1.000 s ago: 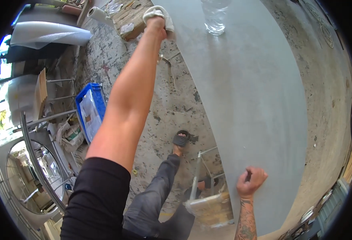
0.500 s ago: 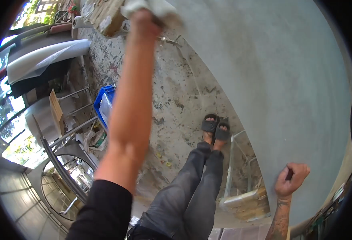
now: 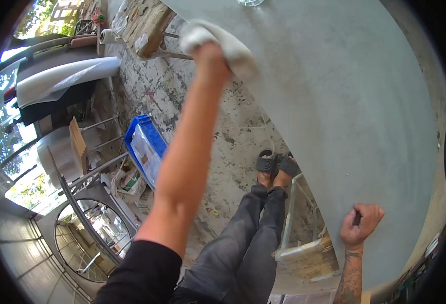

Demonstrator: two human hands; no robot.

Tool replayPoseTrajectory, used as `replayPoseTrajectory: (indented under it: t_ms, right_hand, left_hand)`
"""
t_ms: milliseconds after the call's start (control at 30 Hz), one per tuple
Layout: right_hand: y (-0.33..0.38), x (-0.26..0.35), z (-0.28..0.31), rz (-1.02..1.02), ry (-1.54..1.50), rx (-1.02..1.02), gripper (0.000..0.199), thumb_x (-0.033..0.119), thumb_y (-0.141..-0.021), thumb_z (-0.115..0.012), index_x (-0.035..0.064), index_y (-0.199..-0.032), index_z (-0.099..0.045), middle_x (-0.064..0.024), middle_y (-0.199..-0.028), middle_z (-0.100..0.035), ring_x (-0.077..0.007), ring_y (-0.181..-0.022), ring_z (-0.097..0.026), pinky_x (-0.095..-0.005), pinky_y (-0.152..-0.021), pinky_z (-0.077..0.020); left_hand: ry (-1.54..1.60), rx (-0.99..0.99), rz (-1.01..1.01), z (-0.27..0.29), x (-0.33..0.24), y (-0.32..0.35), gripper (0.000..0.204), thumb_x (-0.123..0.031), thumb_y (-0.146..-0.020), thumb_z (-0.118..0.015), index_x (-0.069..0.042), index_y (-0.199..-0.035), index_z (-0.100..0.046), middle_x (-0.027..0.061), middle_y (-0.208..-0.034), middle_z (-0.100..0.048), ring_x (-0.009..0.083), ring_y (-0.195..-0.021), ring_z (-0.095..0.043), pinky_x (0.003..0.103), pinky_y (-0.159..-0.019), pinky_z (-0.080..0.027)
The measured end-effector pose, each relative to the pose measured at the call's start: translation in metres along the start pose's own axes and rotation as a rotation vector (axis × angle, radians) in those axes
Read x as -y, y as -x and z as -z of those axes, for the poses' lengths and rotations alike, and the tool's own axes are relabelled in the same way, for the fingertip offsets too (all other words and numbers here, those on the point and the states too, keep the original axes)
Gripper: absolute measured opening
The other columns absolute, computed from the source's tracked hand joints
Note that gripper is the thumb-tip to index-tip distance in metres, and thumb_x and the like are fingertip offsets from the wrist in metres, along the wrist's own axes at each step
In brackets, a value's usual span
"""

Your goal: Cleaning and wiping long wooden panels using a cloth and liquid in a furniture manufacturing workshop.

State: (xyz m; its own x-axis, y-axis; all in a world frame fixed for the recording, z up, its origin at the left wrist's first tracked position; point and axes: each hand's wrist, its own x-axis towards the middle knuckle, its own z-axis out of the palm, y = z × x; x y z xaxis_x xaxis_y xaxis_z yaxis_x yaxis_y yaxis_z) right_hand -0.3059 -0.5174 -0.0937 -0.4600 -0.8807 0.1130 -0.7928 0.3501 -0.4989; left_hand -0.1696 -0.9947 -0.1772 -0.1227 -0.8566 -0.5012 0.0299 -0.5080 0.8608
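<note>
My left hand (image 3: 210, 57) is closed around a folded white cloth (image 3: 240, 53), at the left edge of a large, smooth grey-green sheet (image 3: 334, 111). Motion blurs the cloth's right end, which overlaps the sheet. At the lower right, my right hand (image 3: 361, 223) is curled into a loose fist against the same sheet, its fingers closed with nothing seen in them. A small white speck (image 3: 347, 175) shows on the sheet above that fist. At the sheet's far edge a clear round object (image 3: 251, 2) is partly cut off by the frame.
Wooden supports (image 3: 309, 258) and a worn board (image 3: 142, 25) border the sheet. On the left are a blue crate (image 3: 144, 137) with clear wrap inside, a roll of bubble wrap (image 3: 71, 76), a round mirror (image 3: 88, 238) and metal racks. My sandalled feet (image 3: 273, 167) stand on the stained floor.
My left hand with the cloth has come nearer and to the right along the sheet's edge. The view has shifted slightly, bringing in the clear round object. My right hand stays fisted.
</note>
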Motion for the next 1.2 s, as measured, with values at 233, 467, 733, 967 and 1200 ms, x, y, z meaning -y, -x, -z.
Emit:
replayPoseTrajectory:
  t_ms: [233,467,733,967,1200]
  right_hand:
    - [0.001,-0.002,0.010,-0.039,0.020,0.000,0.018,0.004,-0.074,-0.060,0.0095,-0.091,-0.057,-0.0063,-0.074,-0.050,-0.0272,-0.068,-0.047,-0.0408,-0.074,-0.0362]
    - [-0.010,0.008,0.008,-0.126,-0.045,-0.058,0.018,0.004,-0.076,-0.064,0.0109,-0.092,-0.060,-0.0035,-0.075,-0.054,-0.0234,-0.072,-0.053,-0.0383,-0.073,-0.0380]
    - [-0.343,0.116,-0.044,0.134,-0.616,-0.343,0.112,0.024,-0.066,-0.093,0.0042,-0.153,-0.025,-0.0210,-0.148,-0.042,-0.0376,-0.138,-0.040,-0.0476,-0.113,-0.0354]
    - [-0.425,0.152,-0.102,-0.050,-0.836,-0.234,0.062,0.021,-0.074,-0.086,0.0001,-0.123,-0.054,-0.0147,-0.111,-0.068,-0.0247,-0.096,-0.068,-0.0355,-0.085,-0.0549]
    - [-0.397,0.148,-0.101,0.126,-0.763,-0.185,0.073,0.021,-0.077,-0.089,0.0052,-0.131,-0.043,-0.0111,-0.127,-0.058,-0.0256,-0.118,-0.059,-0.0406,-0.103,-0.0481]
  left_hand:
    - [-0.987,-0.436,-0.493,-0.026,-0.002,0.021,0.082,-0.027,-0.092,-0.060,0.009,-0.147,-0.010,0.0280,-0.144,-0.030,0.0463,-0.130,-0.034,0.054,-0.111,-0.031]
    - [-1.267,-0.353,-0.828,-0.045,-0.007,0.036,0.056,-0.033,-0.088,-0.057,0.000,-0.133,-0.053,0.0223,-0.143,-0.038,0.0467,-0.128,-0.029,0.063,-0.114,-0.012]
    - [-1.457,-0.157,-0.936,-0.044,-0.017,0.034,0.073,-0.038,-0.088,-0.054,0.003,-0.146,-0.041,0.0319,-0.150,-0.035,0.0600,-0.143,-0.015,0.072,-0.115,-0.006]
    - [-1.509,-0.294,-0.750,-0.023,-0.073,-0.052,0.074,-0.034,-0.085,-0.054,0.005,-0.147,-0.040,0.0356,-0.152,-0.030,0.0561,-0.145,-0.015,0.068,-0.118,-0.002]
    - [-1.652,-0.239,-0.554,0.000,-0.196,-0.247,0.075,-0.045,-0.092,-0.040,-0.007,-0.156,-0.031,0.0227,-0.163,-0.020,0.0433,-0.152,-0.009,0.073,-0.113,0.007]
